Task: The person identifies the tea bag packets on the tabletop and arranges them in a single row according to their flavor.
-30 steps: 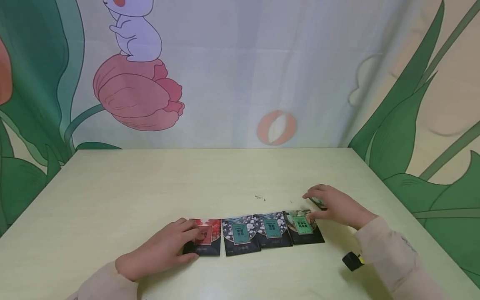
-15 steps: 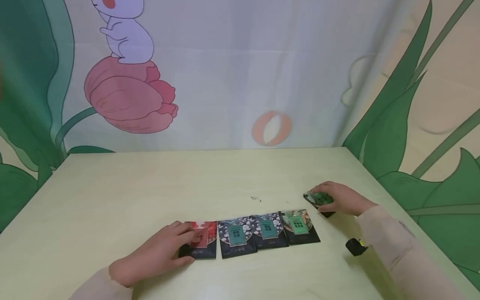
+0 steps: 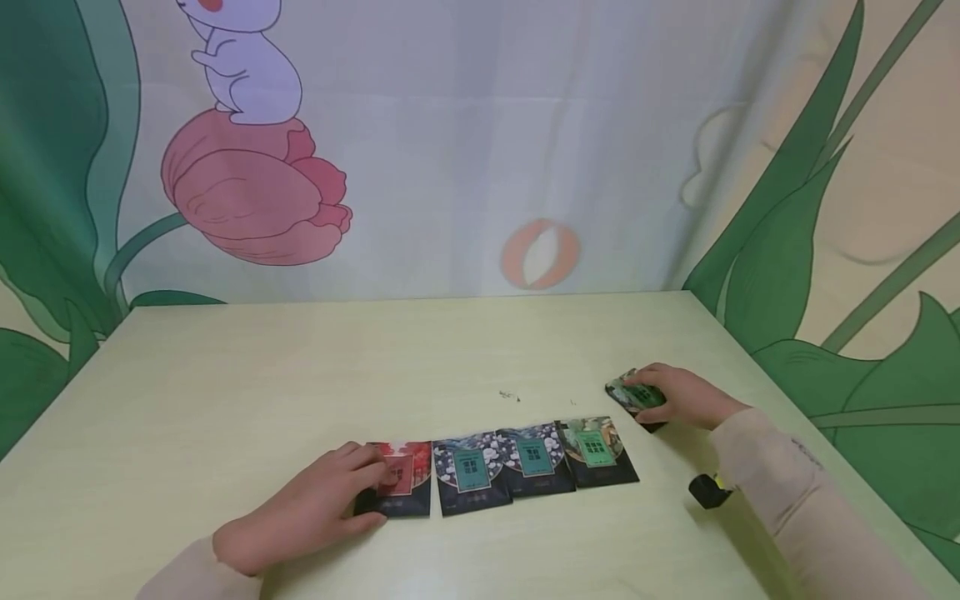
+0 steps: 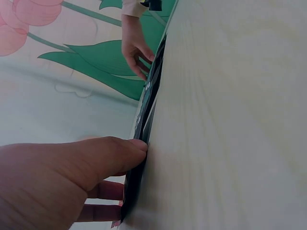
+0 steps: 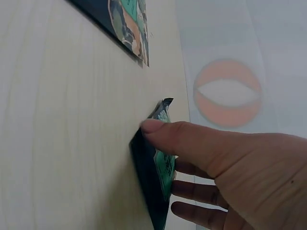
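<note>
Four flat packets lie in a row near the front of the pale table [image 3: 225,392]: a red packet [image 3: 408,479], two dark flowered packets with teal labels [image 3: 471,473] [image 3: 534,460], and a green-labelled packet [image 3: 597,450]. My left hand [image 3: 330,500] rests on the red packet, fingers fairly straight on top, thumb at its near edge [image 4: 136,182]. My right hand [image 3: 660,387] is right of the row and pinches a separate green packet [image 3: 626,393] between thumb and fingers. In the right wrist view that packet [image 5: 153,177] is tilted up off the table.
A small black and yellow object [image 3: 708,490] lies on the table beside my right forearm. A few dark specks [image 3: 510,395] sit behind the row. A printed curtain [image 3: 480,150] hangs close behind the table. The table's right edge runs near my right arm.
My right hand left the row's green-labelled packet and drew back to the right with the separate green packet in its fingers. My left hand stayed on the red packet.
</note>
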A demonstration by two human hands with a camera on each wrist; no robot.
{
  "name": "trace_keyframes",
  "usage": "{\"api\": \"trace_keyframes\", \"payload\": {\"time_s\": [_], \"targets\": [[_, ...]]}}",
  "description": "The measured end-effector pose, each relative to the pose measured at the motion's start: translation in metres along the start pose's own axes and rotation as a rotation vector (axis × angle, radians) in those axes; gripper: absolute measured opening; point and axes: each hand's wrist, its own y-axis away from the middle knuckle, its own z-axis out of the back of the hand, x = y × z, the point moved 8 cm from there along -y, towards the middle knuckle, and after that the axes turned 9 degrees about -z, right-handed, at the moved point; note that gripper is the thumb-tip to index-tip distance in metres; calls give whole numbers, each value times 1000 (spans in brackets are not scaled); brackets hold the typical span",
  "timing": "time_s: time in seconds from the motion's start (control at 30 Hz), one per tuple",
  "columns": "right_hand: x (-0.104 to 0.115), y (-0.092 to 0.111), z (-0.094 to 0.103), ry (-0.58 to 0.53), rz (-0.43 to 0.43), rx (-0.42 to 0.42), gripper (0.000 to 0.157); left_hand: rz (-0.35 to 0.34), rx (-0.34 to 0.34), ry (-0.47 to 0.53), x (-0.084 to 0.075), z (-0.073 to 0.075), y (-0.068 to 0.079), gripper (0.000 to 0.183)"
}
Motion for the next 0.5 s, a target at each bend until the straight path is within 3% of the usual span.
{"api": "trace_keyframes", "payload": {"time_s": [0.5], "targets": [[5,-1,-1,51,-2,-25,53,-5,-2,7,0,0,0,35]]}}
